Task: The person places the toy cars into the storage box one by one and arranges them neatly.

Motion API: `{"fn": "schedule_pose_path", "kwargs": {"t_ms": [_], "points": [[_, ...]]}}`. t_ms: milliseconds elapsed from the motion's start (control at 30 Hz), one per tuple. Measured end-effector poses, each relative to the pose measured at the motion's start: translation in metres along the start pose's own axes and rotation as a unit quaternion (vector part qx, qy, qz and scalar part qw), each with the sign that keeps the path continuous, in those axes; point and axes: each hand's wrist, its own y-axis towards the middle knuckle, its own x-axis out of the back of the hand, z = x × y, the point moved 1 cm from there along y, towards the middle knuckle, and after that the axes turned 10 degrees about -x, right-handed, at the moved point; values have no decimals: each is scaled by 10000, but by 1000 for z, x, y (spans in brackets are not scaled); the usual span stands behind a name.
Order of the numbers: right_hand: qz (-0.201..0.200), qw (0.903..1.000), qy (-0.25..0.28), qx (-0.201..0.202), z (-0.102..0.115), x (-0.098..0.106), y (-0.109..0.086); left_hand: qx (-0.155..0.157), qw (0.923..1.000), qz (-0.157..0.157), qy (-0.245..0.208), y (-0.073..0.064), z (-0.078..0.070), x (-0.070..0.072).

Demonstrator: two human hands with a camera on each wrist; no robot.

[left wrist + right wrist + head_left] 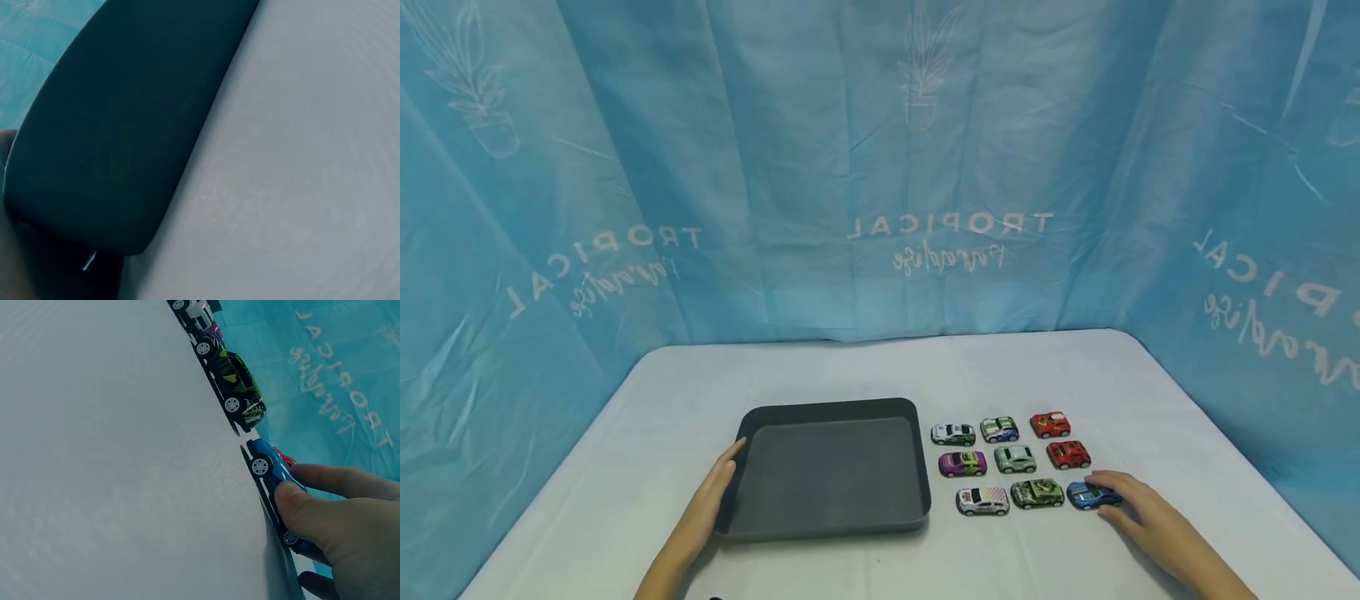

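Note:
My right hand (pixel 1138 517) pinches a blue toy car (pixel 1090 495) on the white table, thumb on its near side and index finger across from it. In the right wrist view the blue car's wheels show beside the thumb (pixel 300 509). Along the left wall of a dark grey rectangular tray (pixel 838 475) lies my left hand (pixel 703 504), its fingers fairly straight against the rim. The left wrist view shows the tray's outer wall (pixel 119 137) large, with only a sliver of the hand at the left edge.
Right of the tray, toy cars stand in rows: a green camouflage car (pixel 1037 493), a silver car (pixel 982 501), a purple car (pixel 962 463), a pale green car (pixel 1015 459), a red car (pixel 1069 454) and several more behind. A blue curtain (pixel 880 283) hangs around the table.

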Motion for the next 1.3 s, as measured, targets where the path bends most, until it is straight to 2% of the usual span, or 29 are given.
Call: {"fn": "schedule_pose_path", "kwargs": {"t_ms": [167,300,467,567,800,967,1300], "points": [[-249,9991,-309,170,-2,-3,-2,169,9998,85,-15,-4,3,-3],[-163,9992,-339,116,-3,-4,-3,373,9992,145,25,-4,3,-4],[-743,9941,-613,492,-5,-5,-3,464,9988,117,54,-2,3,-4],[-1002,9911,-569,663,-5,-6,-2,488,9987,112,80,-2,2,-3],[-1025,9915,-141,783,-7,-6,-3,466,9987,149,104,-1,1,-2],[-937,9936,-165,617,-6,-7,-3,485,9986,167,92,1,2,-1],[-1076,9918,-153,678,6,-2,-2,470,9988,130,85,0,0,2]]}}
